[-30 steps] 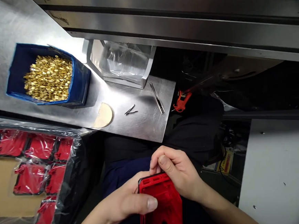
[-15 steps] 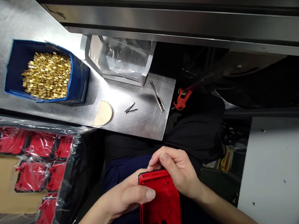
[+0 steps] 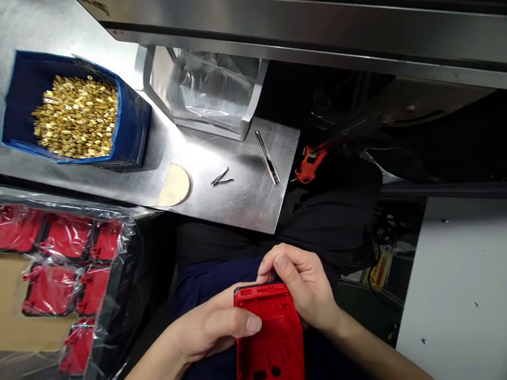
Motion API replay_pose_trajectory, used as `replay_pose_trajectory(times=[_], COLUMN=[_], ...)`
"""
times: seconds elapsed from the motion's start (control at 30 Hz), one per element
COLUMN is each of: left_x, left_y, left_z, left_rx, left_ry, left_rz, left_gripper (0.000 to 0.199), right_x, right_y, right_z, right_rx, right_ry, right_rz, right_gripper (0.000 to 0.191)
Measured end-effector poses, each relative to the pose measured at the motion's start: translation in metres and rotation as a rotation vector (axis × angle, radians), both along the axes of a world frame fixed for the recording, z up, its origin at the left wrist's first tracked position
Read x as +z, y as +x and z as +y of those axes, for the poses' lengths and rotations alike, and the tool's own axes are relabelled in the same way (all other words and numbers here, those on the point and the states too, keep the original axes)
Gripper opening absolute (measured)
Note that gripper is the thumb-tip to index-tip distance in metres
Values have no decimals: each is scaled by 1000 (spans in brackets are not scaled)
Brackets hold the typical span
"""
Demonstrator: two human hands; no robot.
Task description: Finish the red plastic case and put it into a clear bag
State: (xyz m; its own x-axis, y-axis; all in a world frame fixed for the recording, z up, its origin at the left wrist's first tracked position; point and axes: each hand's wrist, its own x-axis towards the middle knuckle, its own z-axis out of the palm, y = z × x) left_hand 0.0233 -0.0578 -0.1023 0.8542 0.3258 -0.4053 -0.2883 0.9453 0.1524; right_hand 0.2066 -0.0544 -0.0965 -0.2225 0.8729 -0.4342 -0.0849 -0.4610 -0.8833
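Glossy red plastic housing point(image 3: 269, 341) (rectangular), both hands

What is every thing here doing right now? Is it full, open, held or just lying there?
red plastic part: held in both hands over the lap.
left hand: shut on it, thumb on top.
right hand: pinching its top edge.
blue bin: open, heaped with small brass pieces.
tweezers: lying untouched.
bagged red parts: in plastic wrap.

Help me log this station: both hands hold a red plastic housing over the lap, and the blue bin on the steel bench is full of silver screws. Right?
Not quite. The blue bin holds gold-coloured small parts, not silver screws; the head view shows it. The rest stands: left hand and right hand hold the red plastic housing over the lap.
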Motion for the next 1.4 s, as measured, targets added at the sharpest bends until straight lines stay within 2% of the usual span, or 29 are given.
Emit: replay_pose_trajectory(times=[0.17,0.37,0.57,0.77,0.97,1.13,1.2,1.3,1.33,1.37,1.4], left_x=[-2,-1,-2,-1,-2,-3,-3,-4,-4,-5,-4], left_y=[-1,-1,-3,-2,-2,-2,-3,-5,-5,-5,-5], left_z=[-3,-3,-4,-3,-4,-6,-7,-8,-8,-8,-7], left_rx=[2,30,40,51,35,50,49,39,37,37,34], left_ry=[-38,-75,-68,-69,-58,-62,-59,-47,-42,-40,-40], left_rz=[30,24,11,3,14,-5,-7,-13,-16,-17,-16], left_gripper=[38,36,33,37,39,42,48,60,62,63,62], right_x=[-2,-2,-1,-2,-2,-3,-5,-9,-9,-8,-7], right_y=[-1,-4,-5,-6,-4,1,6,16,19,21,22], right_z=[-3,-5,-3,-6,-5,-9,-13,-14,-13,-11,-9], right_rx=[-78,-61,-120,-92,-155,-52,-123,-376,-400,-367,-277], right_ry=[94,-19,96,-42,134,92,134,245,261,265,259], right_rz=[-178,-31,-269,-70,-291,-129,-194,-354,-373,-366,-336], right_gripper=[36,33,38,34,31,27,26,30,30,28,28])
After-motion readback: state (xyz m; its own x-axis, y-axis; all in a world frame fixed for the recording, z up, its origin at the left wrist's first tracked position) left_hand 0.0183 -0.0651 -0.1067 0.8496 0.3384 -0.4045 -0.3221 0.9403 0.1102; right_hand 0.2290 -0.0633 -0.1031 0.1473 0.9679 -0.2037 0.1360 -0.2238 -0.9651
